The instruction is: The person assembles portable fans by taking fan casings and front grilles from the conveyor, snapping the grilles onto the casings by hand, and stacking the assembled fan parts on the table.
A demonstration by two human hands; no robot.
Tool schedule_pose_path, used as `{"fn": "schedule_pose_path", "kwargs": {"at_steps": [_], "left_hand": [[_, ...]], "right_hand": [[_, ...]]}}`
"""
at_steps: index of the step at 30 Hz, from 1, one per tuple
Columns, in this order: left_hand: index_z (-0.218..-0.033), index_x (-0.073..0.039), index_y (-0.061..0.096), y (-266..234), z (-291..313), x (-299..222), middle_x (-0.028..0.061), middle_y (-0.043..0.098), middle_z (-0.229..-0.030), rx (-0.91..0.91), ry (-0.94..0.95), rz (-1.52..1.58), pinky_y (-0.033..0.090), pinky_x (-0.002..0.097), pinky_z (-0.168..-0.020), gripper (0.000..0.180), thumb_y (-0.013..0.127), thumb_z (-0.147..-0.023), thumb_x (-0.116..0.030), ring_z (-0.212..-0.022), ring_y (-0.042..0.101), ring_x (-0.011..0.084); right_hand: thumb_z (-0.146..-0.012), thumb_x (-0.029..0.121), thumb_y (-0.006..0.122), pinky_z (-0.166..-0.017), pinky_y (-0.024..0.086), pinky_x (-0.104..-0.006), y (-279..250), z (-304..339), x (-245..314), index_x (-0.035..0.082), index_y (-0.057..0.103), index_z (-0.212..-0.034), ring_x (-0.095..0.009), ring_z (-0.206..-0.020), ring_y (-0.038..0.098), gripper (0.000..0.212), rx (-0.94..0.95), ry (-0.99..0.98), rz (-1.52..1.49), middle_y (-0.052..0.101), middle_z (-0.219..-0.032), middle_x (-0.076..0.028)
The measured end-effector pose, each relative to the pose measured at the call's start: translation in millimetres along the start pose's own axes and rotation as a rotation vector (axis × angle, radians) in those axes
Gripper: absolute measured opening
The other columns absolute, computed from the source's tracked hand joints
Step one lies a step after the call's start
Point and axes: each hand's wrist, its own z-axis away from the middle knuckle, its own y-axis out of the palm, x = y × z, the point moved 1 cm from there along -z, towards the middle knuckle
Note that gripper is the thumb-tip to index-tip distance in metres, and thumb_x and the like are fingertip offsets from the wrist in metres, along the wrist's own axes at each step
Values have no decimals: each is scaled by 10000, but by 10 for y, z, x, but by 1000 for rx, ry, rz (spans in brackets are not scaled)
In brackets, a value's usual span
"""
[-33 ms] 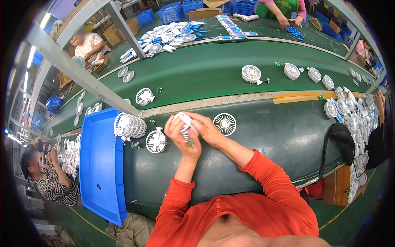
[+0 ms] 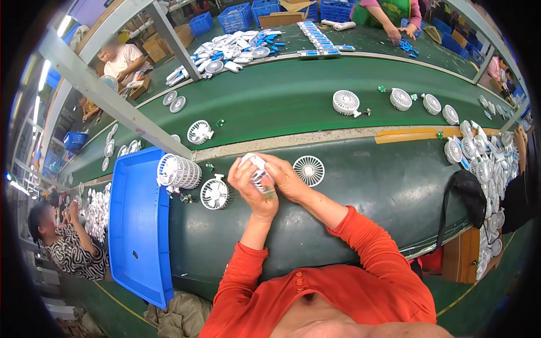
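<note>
- Turned slightly, it seems, the white fan point(image 2: 261, 180) sits between both hands: left hand point(image 2: 248, 187) wrapped around it, right hand point(image 2: 283, 176) fingering its upper edge.
- Probably light, stiff plastic with fragile ribs; best held by the rim.
- Left, an open cage point(image 2: 214, 194) and stack point(image 2: 181, 172) crowd the way; right, a grille point(image 2: 309, 170).
- Farther left, blue tray point(image 2: 138, 225); beyond, the belt point(image 2: 282, 84).

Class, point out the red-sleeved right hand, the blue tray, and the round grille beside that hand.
Right hand point(image 2: 285, 178), head view: back of the hand.
Blue tray point(image 2: 138, 211), head view: inner floor.
Grille point(image 2: 309, 170), head view: central hub.
</note>
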Motion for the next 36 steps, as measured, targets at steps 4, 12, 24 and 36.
{"fn": "schedule_pose_path", "kwargs": {"at_steps": [4, 12, 24, 36], "left_hand": [[-1256, 10, 354, 105, 56, 91, 164, 449, -1216, -18, -303, 331, 360, 388, -997, 357, 452, -931, -101, -1159, 459, 273], [-1187, -13, 458, 337, 7, 142, 178, 494, -1148, -94, -191, 241, 395, 409, -934, 327, 539, -895, -135, -1078, 480, 317], [-1237, -23, 471, 430, -674, 1646, 180, 495, -1277, 253, -76, -241, 335, 470, -1024, 473, 553, -772, -12, -1224, 423, 358], [-1143, -197, 598, 383, -916, 2532, 72, 584, -1170, 786, -561, -764, 403, 558, -930, 282, 571, -864, -171, -1158, 521, 295]], "right_hand": [[-981, 392, 416, -1040, 332, -326, 8, -8, -56, 14, 318, -1414, -204, -1229, 440, 583, -28, -74, 55, 432, -1370, -123], [-992, 402, 385, -1025, 352, -309, -11, -84, -167, 62, 337, -1424, -152, -1193, 443, 553, -112, -63, -208, 454, -1316, -69], [-811, 263, 683, -1006, 353, -475, -1489, -297, 110, 3, 449, -1308, -433, -1199, 424, 608, -626, -211, 1326, 407, -1340, -277], [-654, 315, 802, -1015, 344, -481, -772, 675, 156, 137, 545, -1253, -380, -1213, 422, 675, 93, -121, 1417, 440, -1331, -181]]}}
